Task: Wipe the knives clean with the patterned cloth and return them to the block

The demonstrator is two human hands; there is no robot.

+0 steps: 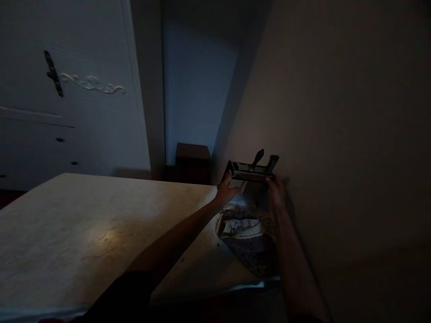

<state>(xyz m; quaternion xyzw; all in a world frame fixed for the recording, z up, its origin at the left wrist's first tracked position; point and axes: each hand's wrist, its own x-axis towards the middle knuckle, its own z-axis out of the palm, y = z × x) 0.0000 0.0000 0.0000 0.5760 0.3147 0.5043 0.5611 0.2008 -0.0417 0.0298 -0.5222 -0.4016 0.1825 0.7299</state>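
Note:
In the dim room both my hands hold a dark, shiny rectangular tray [249, 172] up by the wall, beyond the far right corner of the bed. My left hand [226, 190] grips its left end and my right hand [275, 190] grips its right end. Two dark handled objects [264, 160] stand on top of the tray; I cannot make out what they are. Below my hands lies a patterned cloth [247, 235] on the bed's corner.
A bare pale mattress [101, 224] fills the left and middle. A plain wall [353, 134] rises on the right. A dark small cabinet [192, 161] stands in the corner behind the bed. A white wardrobe with ornate handles [67, 89] stands at the back left.

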